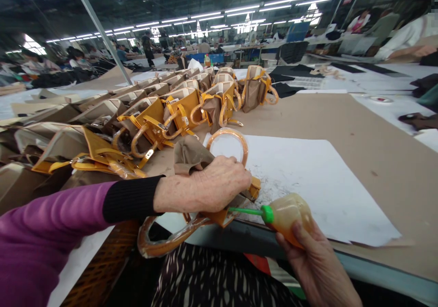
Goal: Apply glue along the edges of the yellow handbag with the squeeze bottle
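My left hand is closed on a small tan and yellow handbag lying at the table's near edge, pressing it down. Its round plastic-wrapped handles show above and below my hand. My right hand grips a soft amber glue bottle with a green nozzle. The nozzle tip points left and reaches the bag's yellow edge just under my left hand. A white paper sheet with dark smudges lies under the bag.
Several finished tan and yellow handbags stand in rows on the left and centre of the brown cardboard-covered table. Dark fabric pieces lie at the right. Other people work at tables far behind. A slanted metal pole rises at upper left.
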Action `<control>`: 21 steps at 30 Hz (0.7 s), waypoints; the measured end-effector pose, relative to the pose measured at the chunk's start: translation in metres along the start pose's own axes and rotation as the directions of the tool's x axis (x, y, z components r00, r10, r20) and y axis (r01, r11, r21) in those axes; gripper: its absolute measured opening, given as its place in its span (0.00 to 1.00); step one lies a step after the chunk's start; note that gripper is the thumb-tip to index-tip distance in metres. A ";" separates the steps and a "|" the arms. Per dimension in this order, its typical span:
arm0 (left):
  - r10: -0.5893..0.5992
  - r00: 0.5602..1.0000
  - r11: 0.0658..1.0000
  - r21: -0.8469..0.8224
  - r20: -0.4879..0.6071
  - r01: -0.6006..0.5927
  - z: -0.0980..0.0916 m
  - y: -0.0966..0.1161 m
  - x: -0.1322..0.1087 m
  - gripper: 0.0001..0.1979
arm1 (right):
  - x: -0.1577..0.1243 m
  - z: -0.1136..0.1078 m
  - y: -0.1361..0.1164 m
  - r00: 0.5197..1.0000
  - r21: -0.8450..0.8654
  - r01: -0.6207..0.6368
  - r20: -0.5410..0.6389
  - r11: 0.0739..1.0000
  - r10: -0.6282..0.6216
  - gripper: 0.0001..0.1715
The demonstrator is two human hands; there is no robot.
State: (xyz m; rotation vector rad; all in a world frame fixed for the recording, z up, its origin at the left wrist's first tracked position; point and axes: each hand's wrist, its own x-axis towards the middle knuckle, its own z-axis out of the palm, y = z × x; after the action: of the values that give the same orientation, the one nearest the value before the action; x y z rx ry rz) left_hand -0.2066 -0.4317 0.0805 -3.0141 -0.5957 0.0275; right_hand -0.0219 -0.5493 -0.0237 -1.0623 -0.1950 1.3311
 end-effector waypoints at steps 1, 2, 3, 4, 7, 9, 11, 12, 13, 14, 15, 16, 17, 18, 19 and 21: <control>-0.001 1.000 1.000 -0.003 0.000 0.001 0.000 0.000 0.000 0.05 | 0.001 0.001 0.000 1.000 0.004 -0.003 0.000 1.000 0.003 0.33; -0.002 1.000 1.000 -0.006 -0.001 0.002 0.000 0.000 0.000 0.05 | 0.001 0.002 0.000 1.000 0.007 -0.005 0.000 1.000 0.005 0.33; -0.003 1.000 1.000 -0.009 0.000 0.003 0.000 0.000 0.000 0.05 | 0.001 0.003 0.000 1.000 0.009 -0.007 0.002 1.000 0.007 0.33; -0.004 1.000 1.000 -0.010 0.003 0.004 0.000 0.000 -0.001 0.05 | 0.001 0.004 0.000 1.000 0.011 -0.008 0.002 1.000 0.008 0.33; -0.002 1.000 1.000 -0.013 0.003 0.002 0.001 -0.001 0.000 0.05 | 0.000 0.007 0.002 1.000 0.018 -0.016 0.004 1.000 0.016 0.32; -0.009 1.000 1.000 -0.006 0.009 0.009 0.001 -0.001 0.000 0.05 | -0.003 0.008 0.002 1.000 0.021 -0.025 0.018 0.999 0.024 0.32; -0.014 1.000 1.000 0.002 0.015 0.014 0.000 -0.001 0.000 0.06 | -0.006 0.007 0.003 0.999 0.020 -0.035 0.035 0.999 0.034 0.33; -0.015 1.000 1.000 0.006 0.017 0.015 0.000 0.000 0.001 0.06 | -0.007 0.006 0.003 0.998 0.017 -0.043 0.047 0.999 0.042 0.34; -0.013 1.000 1.000 0.011 0.018 0.013 -0.001 0.000 0.001 0.06 | -0.009 0.005 0.003 0.997 0.014 -0.050 0.060 0.999 0.049 0.35; -0.010 1.000 1.000 0.013 0.018 0.009 -0.002 0.001 0.001 0.06 | -0.010 0.004 0.003 0.996 0.011 -0.057 0.069 0.998 0.056 0.35; -0.010 1.000 1.000 0.014 0.024 0.009 -0.003 0.001 0.001 0.06 | -0.011 0.003 0.003 0.995 0.008 -0.062 0.074 0.998 0.061 0.35; -0.013 0.999 1.000 0.016 0.036 0.013 -0.003 0.001 0.001 0.06 | -0.012 0.002 0.003 0.995 0.006 -0.062 0.078 0.998 0.061 0.35; -0.017 0.999 1.000 0.017 0.044 0.016 -0.003 0.001 0.001 0.06 | -0.013 0.001 0.003 0.995 0.003 -0.059 0.082 0.998 0.059 0.35; -0.018 0.999 1.000 0.015 0.048 0.018 -0.003 0.000 0.001 0.06 | -0.014 0.001 0.003 0.995 -0.002 -0.056 0.086 0.998 0.056 0.36; -0.018 0.999 1.000 0.013 0.046 0.018 -0.002 0.000 0.001 0.06 | -0.015 0.001 0.002 0.994 -0.009 -0.056 0.092 0.998 0.056 0.36; -0.010 1.000 1.000 0.011 0.025 0.009 -0.001 -0.001 0.000 0.06 | -0.016 0.002 0.001 0.993 -0.022 -0.053 0.104 0.998 0.056 0.38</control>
State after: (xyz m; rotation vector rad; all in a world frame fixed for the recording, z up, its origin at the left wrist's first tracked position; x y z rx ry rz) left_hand -0.2067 -0.4307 0.0812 -3.0050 -0.6099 0.0676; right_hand -0.0286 -0.5618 -0.0160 -1.0210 -0.2589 1.4380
